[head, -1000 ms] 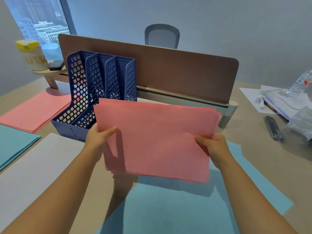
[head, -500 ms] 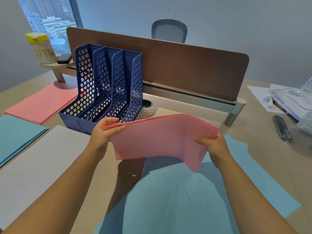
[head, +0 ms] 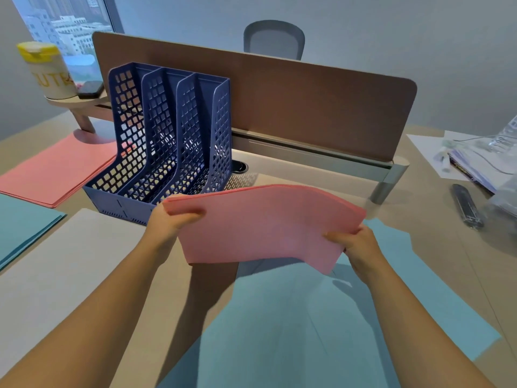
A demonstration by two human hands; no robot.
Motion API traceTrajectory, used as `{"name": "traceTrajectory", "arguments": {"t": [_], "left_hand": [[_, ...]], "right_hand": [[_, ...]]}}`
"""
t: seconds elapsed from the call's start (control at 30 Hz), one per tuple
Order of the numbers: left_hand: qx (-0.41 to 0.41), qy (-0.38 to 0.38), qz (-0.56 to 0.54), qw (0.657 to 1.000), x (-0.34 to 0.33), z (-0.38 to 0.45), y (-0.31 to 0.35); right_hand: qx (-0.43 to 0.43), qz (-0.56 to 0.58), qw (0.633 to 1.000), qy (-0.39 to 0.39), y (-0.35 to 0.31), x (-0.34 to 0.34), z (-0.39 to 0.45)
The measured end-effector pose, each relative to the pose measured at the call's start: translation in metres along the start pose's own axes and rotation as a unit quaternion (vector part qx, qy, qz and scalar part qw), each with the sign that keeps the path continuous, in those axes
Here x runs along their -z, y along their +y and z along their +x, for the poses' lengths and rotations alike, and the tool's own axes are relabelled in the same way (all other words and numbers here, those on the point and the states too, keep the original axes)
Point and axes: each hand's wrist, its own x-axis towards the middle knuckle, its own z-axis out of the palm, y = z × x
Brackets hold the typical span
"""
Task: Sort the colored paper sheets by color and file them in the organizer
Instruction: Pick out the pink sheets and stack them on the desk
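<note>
I hold a stack of pink sheets (head: pixel 263 225) in the air, bowed upward in the middle. My left hand (head: pixel 167 224) grips its left corner and my right hand (head: pixel 355 242) grips its right edge. The blue three-slot organizer (head: pixel 170 141) stands just behind my left hand, and its slots look empty. Blue sheets (head: pixel 307 326) lie flat on the desk under the pink stack. Another pink pile (head: pixel 56 169) lies left of the organizer, a blue pile (head: pixel 22 225) at the far left, and a white pile (head: pixel 64 270) in front of it.
A brown desk divider (head: pixel 307 102) runs behind the organizer, with a chair (head: pixel 274 40) beyond it. A yellow-lidded tub (head: pixel 47 71) and a dark item (head: pixel 89 89) sit on a small shelf at the back left. Loose papers (head: pixel 461 158) and a black pen-like tool (head: pixel 467 210) lie at the right.
The pink stack has tipped from upright and facing me to nearly flat and bowed, and it is lower. Both hands keep their grip, and the organizer's slots are now in full view.
</note>
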Motion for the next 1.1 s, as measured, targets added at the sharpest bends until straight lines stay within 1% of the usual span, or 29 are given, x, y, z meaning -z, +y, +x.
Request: {"name": "traceTrajectory", "arguments": {"t": [0.07,0.17,0.33,0.43,0.5,0.63,0.8,0.87,0.9,0.97,1.03,1.1], "left_hand": [[0.025,-0.004,-0.006,1.0,-0.004,0.002,-0.014],[0.048,-0.003,-0.004,0.999,-0.009,0.01,-0.025],[0.069,0.006,0.03,0.997,-0.011,0.024,-0.024],[0.062,0.025,0.077,0.995,-0.008,0.025,-0.019],[0.057,0.038,0.104,0.992,-0.004,0.021,-0.015],[0.065,0.086,0.097,0.989,0.012,0.005,-0.006],[0.121,0.156,-0.017,0.98,0.045,-0.04,0.004],[0.129,0.183,-0.041,0.974,0.06,-0.063,0.003],[0.133,0.198,-0.059,0.969,0.068,-0.075,0.001],[0.142,0.231,-0.102,0.957,0.083,-0.097,-0.002],[0.147,0.254,-0.145,0.945,0.096,-0.116,-0.006],[0.149,0.267,-0.176,0.936,0.108,-0.133,-0.006]], "right_hand": [[-0.022,-0.005,1.0,-0.004,0.011,-0.005,0.002],[-0.03,-0.006,1.0,0.003,0.02,-0.014,0.007],[-0.034,-0.02,0.997,0.063,0.02,-0.021,0.015],[0.003,-0.036,0.995,0.091,0.013,-0.025,0.017],[0.028,-0.057,0.993,0.096,0.006,-0.028,0.018],[0.064,-0.118,0.987,0.09,-0.005,-0.037,0.02],[-0.004,-0.214,0.975,0.062,-0.005,-0.052,0.008],[-0.012,-0.225,0.973,0.053,-0.006,-0.062,-0.004],[-0.023,-0.204,0.978,0.045,-0.007,-0.069,-0.011],[-0.061,-0.117,0.991,0.006,-0.007,-0.084,-0.024],[-0.103,-0.031,0.992,-0.072,-0.008,-0.106,-0.041],[-0.138,0.033,0.978,-0.151,-0.01,-0.131,-0.059]]}}
